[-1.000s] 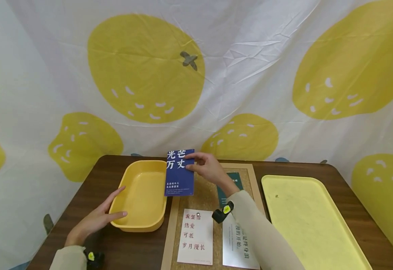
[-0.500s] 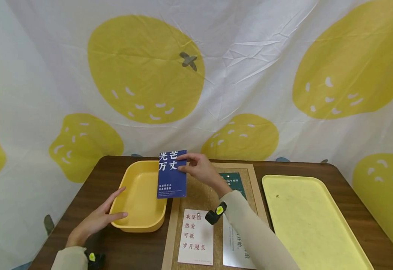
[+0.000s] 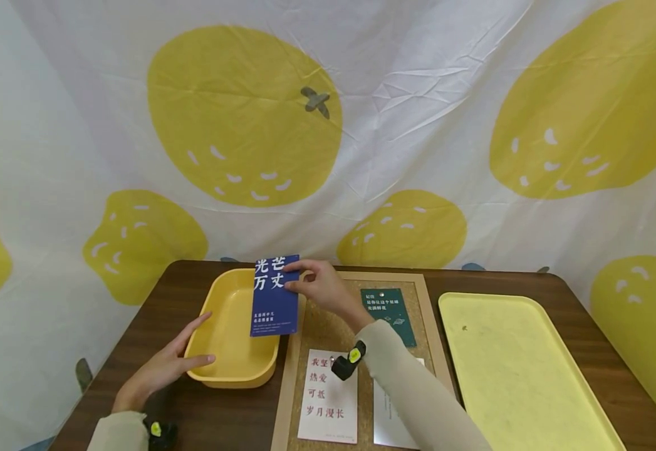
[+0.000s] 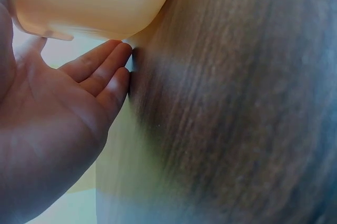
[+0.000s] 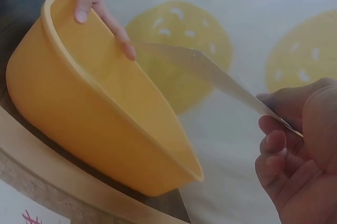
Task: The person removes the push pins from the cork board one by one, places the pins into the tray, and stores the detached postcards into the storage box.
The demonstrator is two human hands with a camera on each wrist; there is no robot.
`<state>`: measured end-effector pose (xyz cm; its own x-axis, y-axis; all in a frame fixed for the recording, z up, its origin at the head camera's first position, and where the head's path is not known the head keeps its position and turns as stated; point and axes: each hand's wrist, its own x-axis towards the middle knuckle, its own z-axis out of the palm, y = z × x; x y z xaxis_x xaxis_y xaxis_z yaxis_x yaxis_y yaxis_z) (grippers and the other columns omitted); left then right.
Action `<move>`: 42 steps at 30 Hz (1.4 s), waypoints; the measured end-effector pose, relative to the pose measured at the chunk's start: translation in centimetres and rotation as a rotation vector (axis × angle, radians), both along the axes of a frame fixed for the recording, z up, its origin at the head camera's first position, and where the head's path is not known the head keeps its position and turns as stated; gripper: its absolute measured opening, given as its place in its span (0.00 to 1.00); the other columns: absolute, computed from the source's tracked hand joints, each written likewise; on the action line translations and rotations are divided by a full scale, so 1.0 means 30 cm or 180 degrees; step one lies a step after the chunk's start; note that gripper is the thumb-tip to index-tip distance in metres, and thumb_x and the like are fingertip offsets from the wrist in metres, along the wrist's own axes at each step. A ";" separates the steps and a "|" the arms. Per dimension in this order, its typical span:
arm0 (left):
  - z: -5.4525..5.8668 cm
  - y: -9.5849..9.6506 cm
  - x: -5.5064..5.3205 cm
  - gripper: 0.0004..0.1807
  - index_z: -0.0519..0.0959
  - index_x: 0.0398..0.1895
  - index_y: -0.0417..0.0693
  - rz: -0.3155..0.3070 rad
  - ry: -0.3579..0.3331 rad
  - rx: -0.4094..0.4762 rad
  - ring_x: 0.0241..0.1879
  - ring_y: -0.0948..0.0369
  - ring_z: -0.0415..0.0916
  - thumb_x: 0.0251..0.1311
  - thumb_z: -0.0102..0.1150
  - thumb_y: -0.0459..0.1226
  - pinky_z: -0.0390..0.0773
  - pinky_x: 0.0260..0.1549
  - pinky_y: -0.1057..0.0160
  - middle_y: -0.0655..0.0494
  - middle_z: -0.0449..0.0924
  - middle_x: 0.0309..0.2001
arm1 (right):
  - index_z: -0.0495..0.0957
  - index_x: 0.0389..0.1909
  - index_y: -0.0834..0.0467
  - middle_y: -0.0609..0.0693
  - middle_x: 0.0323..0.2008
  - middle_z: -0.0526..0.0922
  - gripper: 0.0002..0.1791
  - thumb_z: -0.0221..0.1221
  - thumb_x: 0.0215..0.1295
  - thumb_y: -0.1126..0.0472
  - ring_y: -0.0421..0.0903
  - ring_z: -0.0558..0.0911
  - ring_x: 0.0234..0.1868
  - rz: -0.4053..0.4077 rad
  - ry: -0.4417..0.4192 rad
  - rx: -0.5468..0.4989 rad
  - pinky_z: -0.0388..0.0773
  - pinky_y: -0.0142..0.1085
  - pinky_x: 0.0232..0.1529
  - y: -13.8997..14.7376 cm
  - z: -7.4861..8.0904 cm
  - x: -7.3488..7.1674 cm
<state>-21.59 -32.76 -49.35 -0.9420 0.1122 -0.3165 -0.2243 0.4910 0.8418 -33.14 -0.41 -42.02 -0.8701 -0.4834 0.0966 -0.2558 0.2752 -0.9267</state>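
Note:
My right hand [image 3: 328,291] pinches a blue card [image 3: 274,307] with white Chinese characters by its upper right edge. The card hangs over the right part of a yellow plastic basin [image 3: 234,376], and its edge-on sheet [image 5: 210,74] shows above the rim in the right wrist view. My left hand [image 3: 161,366] holds the basin at its near left corner. Its thumb and a finger lie over the rim, while other fingers [image 4: 113,71] sit low outside against the table side.
A framed corkboard [image 3: 328,332] beside the basin bears a white card [image 3: 328,407] with red writing, a green card [image 3: 388,310] and a silvery card [image 3: 391,419] partly under the right sleeve. Farther right lies a pale yellow tray [image 3: 519,363]. A lemon-print cloth [image 3: 406,144] hangs behind the table.
My right hand has carried the blue card leftward from the corkboard's edge to over the basin. More of the green card now shows. My left hand stays at the basin.

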 end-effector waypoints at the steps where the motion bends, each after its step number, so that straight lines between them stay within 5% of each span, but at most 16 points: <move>1: 0.000 0.001 0.000 0.52 0.42 0.80 0.64 -0.0001 0.0000 0.0007 0.76 0.39 0.42 0.60 0.66 0.50 0.46 0.70 0.33 0.41 0.35 0.80 | 0.83 0.54 0.50 0.51 0.37 0.82 0.16 0.65 0.65 0.60 0.42 0.69 0.20 -0.0014 -0.0018 -0.0002 0.62 0.31 0.19 -0.006 0.000 0.001; 9: 0.001 0.005 0.000 0.52 0.43 0.80 0.64 -0.0009 0.0029 0.0036 0.76 0.39 0.43 0.60 0.67 0.49 0.45 0.70 0.34 0.40 0.36 0.80 | 0.83 0.53 0.51 0.51 0.45 0.81 0.16 0.66 0.64 0.61 0.45 0.78 0.32 -0.0025 -0.0090 0.0020 0.70 0.31 0.27 -0.044 -0.005 0.013; 30: 0.009 0.009 0.005 0.53 0.42 0.80 0.66 0.0023 -0.0047 -0.0028 0.76 0.39 0.41 0.59 0.67 0.51 0.44 0.70 0.33 0.42 0.34 0.80 | 0.83 0.52 0.55 0.52 0.32 0.77 0.16 0.66 0.64 0.63 0.42 0.70 0.24 0.0024 0.0126 0.0174 0.65 0.29 0.22 -0.103 -0.057 0.023; 42: 0.005 0.005 0.006 0.52 0.42 0.80 0.66 -0.0025 0.0036 -0.0013 0.76 0.39 0.40 0.60 0.66 0.50 0.43 0.70 0.33 0.41 0.35 0.80 | 0.84 0.51 0.53 0.49 0.40 0.79 0.15 0.67 0.63 0.62 0.41 0.72 0.25 -0.0056 0.0049 0.0302 0.67 0.28 0.22 -0.140 -0.059 0.044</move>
